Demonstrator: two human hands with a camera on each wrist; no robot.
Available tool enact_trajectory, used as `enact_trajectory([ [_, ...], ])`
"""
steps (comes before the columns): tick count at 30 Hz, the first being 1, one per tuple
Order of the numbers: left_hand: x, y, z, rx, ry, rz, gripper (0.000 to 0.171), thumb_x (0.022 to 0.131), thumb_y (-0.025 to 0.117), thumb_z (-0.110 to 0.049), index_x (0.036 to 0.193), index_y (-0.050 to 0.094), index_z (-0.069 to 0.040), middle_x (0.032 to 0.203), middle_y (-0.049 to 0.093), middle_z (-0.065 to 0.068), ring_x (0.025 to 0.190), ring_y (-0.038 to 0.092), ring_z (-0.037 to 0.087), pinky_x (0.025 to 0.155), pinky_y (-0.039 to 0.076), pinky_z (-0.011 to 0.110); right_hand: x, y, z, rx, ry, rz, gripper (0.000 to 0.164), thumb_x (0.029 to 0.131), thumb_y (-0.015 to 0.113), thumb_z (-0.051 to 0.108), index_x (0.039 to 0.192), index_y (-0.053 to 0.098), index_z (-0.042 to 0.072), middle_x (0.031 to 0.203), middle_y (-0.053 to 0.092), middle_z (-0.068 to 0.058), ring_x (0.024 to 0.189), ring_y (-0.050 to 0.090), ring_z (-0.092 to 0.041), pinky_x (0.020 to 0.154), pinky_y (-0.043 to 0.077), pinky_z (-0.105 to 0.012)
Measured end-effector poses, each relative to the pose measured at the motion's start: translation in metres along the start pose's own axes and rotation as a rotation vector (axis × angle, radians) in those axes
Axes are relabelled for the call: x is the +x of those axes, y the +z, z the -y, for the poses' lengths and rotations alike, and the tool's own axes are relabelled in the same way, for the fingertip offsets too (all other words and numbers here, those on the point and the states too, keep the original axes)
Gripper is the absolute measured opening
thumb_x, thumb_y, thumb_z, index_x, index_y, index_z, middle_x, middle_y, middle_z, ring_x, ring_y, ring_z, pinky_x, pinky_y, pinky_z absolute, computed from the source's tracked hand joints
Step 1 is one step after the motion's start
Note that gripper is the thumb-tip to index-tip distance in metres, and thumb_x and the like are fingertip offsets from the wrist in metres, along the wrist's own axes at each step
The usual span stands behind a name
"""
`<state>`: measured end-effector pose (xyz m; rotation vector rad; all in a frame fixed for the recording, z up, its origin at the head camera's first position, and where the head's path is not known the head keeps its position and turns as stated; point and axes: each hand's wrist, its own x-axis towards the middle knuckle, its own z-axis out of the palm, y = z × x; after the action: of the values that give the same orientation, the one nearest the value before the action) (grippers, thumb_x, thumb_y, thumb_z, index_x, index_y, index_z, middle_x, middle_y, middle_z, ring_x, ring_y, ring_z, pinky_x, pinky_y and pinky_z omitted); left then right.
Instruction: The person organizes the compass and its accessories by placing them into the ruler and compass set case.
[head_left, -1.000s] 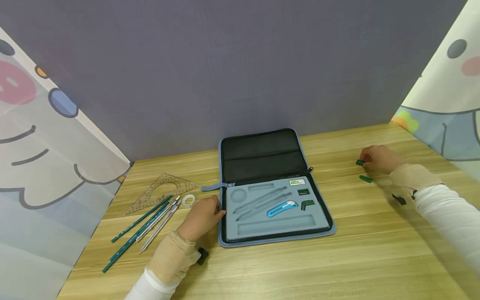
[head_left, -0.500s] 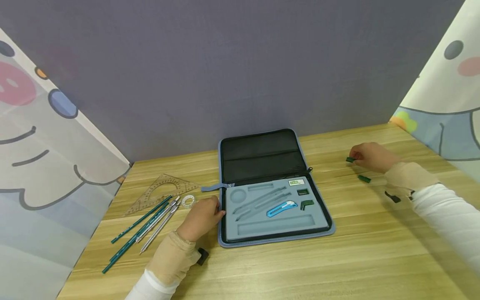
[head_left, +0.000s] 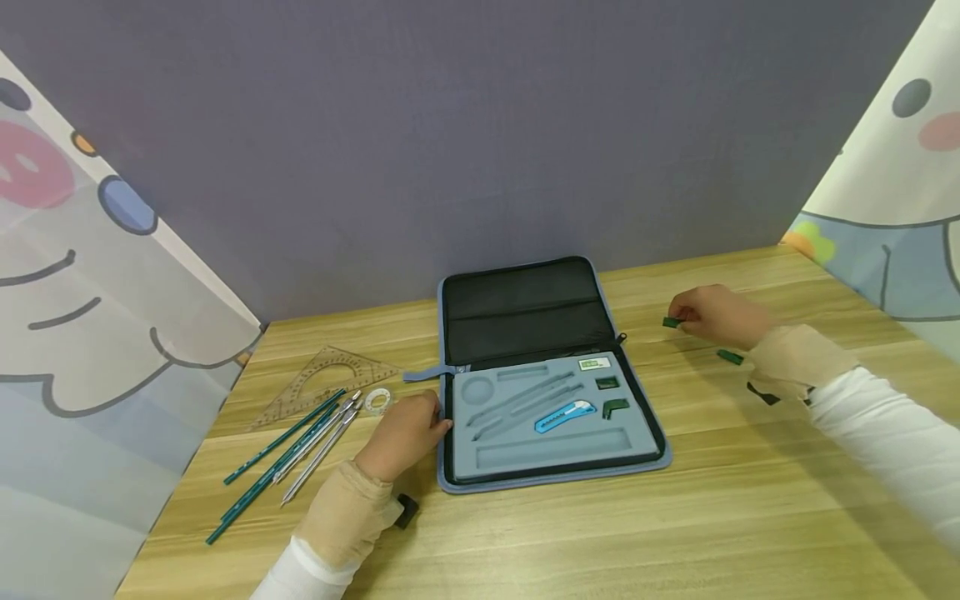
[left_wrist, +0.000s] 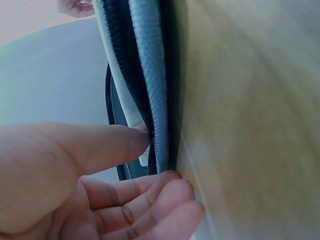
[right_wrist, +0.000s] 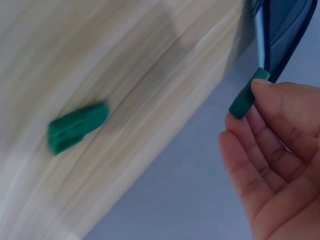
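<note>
A zippered stationery case (head_left: 553, 486) lies open on the table, with a grey moulded tray (head_left: 468, 462) in its near half. The tray holds a blue utility knife (head_left: 565, 416), a white eraser (head_left: 595, 364) and two dark green pieces. At the case's left edge, my left hand (head_left: 401, 435) pinches the zippered rim between thumb and fingers (left_wrist: 172, 192). To the right of the case, my right hand (head_left: 718, 315) pinches a small green plastic piece (right_wrist: 248, 94) above the table. A second, similar green piece (right_wrist: 78, 127) lies on the table below that hand.
Left of the case lie a clear set square (head_left: 330, 379), a white ring of tape (head_left: 377, 402), several green pencils (head_left: 273, 467) and silver compasses (head_left: 321, 454). Behind the wooden table (head_left: 570, 542) stands a grey panel (head_left: 480, 150).
My right hand has moved left toward the case, carrying the small green plastic piece. The left hand stays on the case's rim.
</note>
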<state>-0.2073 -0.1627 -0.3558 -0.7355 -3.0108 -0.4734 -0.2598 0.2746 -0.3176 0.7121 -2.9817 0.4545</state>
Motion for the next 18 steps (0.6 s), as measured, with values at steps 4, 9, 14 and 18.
enact_trajectory([
  [4,0.001,0.001,0.001,0.001,-0.005,0.002,0.019,0.083,0.066,-0.014,0.076,0.05,-0.006,0.057,0.041,-0.001,0.05,0.039,0.012,0.048,0.036,0.028,0.004,0.0,0.013,0.003,-0.023,0.003,0.012,0.077,0.064,-0.005,0.087,0.062,0.001,0.077,0.059,-0.003,0.068,0.053,-0.015,0.061,0.046,-0.036],
  [9,0.001,0.001,0.001,0.005,-0.01,0.008,0.019,0.083,0.065,-0.015,0.077,0.05,-0.006,0.056,0.041,-0.001,0.05,0.04,0.012,0.048,0.036,0.028,0.009,0.001,0.029,0.009,-0.061,0.002,0.012,0.076,0.064,-0.006,0.085,0.062,0.002,0.075,0.058,-0.001,0.065,0.05,-0.013,0.061,0.045,-0.035],
  [14,0.001,0.0,0.0,0.011,-0.01,0.006,0.018,0.083,0.065,-0.015,0.077,0.05,-0.006,0.056,0.042,-0.001,0.05,0.04,0.012,0.048,0.036,0.028,0.014,0.003,0.044,0.013,-0.101,0.014,0.01,0.077,0.064,-0.004,0.083,0.062,0.003,0.076,0.059,0.0,0.067,0.052,-0.013,0.062,0.046,-0.035],
  [18,0.001,0.0,0.0,0.009,-0.003,-0.001,0.019,0.083,0.065,-0.014,0.077,0.05,-0.006,0.056,0.041,-0.001,0.05,0.04,0.012,0.048,0.036,0.028,0.019,0.007,0.053,0.023,-0.139,0.008,0.011,0.076,0.064,-0.004,0.081,0.063,0.005,0.075,0.058,0.002,0.067,0.052,-0.011,0.061,0.046,-0.034],
])
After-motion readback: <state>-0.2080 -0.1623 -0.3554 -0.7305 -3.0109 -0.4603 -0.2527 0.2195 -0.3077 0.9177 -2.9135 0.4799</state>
